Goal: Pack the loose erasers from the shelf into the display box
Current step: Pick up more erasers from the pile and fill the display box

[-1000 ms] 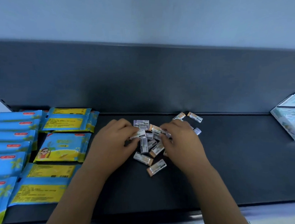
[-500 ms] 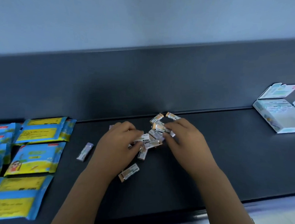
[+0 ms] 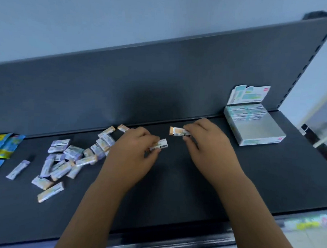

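While both arms reach over the dark shelf [image 3: 174, 190], each hand has one eraser. The left grip [image 3: 133, 150] is closed on the first eraser [image 3: 161, 144], pinched btw thumb & fingers. That eraser pokes out to the right of the fingertips. The right grip [image 3: 208, 144] is closed on the second eraser [image 3: 178, 131], held by its right end w/ the tan end pointing left. The two held erasers are near each other but not touching. Can't tell if they rest on the shelf or are lifted a bit.

The display box [image 3: 261, 142] sits on the right, at the far side of the shelf, up against the back panel [image 3: 142, 85]. Its lid flap [image 3: 248, 94] stands up. A row of packed erasers [image 3: 245, 113] fills the far end of the box, & grey box floor shows in the near part.

The loose pile [image 3: 73, 157] lies left of the left grip. Those erasers point every which way, many touching or on top of each other. One lone eraser [image 3: 18, 169] lies further left, apart from the pile. Blue & yellow packets [image 3: 0, 145] sit at the left edge, partly cut off.
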A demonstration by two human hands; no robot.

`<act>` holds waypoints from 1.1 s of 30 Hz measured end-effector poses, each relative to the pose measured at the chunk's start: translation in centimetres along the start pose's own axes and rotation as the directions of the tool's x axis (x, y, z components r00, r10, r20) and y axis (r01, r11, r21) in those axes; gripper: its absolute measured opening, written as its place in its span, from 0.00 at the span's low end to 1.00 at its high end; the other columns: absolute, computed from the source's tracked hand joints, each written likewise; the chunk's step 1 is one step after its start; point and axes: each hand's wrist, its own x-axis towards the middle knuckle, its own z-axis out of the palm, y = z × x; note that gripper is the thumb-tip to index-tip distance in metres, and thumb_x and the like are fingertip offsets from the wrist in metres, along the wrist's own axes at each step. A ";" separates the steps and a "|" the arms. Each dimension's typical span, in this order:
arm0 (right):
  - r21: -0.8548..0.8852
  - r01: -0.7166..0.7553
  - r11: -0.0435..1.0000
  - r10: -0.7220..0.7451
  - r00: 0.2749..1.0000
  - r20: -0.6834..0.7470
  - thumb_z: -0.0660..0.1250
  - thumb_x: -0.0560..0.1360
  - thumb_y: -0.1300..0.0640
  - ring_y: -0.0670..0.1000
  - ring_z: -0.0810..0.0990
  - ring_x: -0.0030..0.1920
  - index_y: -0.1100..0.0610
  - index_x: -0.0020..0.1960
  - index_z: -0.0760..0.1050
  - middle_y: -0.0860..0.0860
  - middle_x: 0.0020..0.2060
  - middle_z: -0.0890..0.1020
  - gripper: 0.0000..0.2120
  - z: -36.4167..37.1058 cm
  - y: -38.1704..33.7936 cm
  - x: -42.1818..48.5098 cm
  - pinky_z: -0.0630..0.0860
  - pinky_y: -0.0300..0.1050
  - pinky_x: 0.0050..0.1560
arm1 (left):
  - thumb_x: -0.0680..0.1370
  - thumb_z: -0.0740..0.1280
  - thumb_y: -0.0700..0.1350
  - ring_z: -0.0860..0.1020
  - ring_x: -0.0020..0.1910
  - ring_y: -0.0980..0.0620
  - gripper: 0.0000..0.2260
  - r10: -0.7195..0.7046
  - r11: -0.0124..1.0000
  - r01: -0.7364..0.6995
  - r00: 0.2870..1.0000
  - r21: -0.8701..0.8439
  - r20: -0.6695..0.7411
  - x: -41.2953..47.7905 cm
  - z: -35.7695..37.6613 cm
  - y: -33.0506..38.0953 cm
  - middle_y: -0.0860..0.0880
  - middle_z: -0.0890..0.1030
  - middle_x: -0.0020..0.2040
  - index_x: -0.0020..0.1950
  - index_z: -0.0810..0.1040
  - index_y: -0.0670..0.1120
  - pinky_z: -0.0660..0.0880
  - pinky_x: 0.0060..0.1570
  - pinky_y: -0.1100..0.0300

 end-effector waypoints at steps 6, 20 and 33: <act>0.037 0.003 0.999 -0.003 1.000 0.007 0.66 0.79 0.57 0.53 0.76 0.50 0.55 0.59 0.79 0.50 0.51 0.76 0.10 -4.4 6.1 -1.4 0.77 0.52 0.49 | 0.75 0.73 0.46 0.76 0.49 0.53 0.12 -0.036 0.999 0.036 0.999 0.010 0.024 2.7 4.0 6.9 0.57 0.77 0.49 0.58 0.83 0.50 0.77 0.47 0.53; -0.008 -0.213 0.977 0.207 0.959 -0.196 0.69 0.78 0.56 0.55 0.77 0.52 0.57 0.56 0.80 0.52 0.53 0.80 0.08 -7.8 13.1 -3.2 0.78 0.49 0.49 | 0.76 0.69 0.49 0.73 0.45 0.51 0.07 0.083 0.993 -0.087 0.995 0.079 0.051 10.5 9.3 14.7 0.54 0.76 0.46 0.51 0.82 0.50 0.75 0.43 0.51; -0.115 -0.350 0.930 0.337 0.934 -0.119 0.68 0.78 0.56 0.54 0.74 0.51 0.54 0.59 0.81 0.50 0.49 0.78 0.10 -8.8 18.8 -1.3 0.76 0.51 0.48 | 0.74 0.68 0.50 0.77 0.44 0.48 0.04 0.018 0.991 -0.038 0.989 0.129 0.147 16.7 14.3 16.4 0.52 0.79 0.44 0.45 0.80 0.50 0.75 0.41 0.53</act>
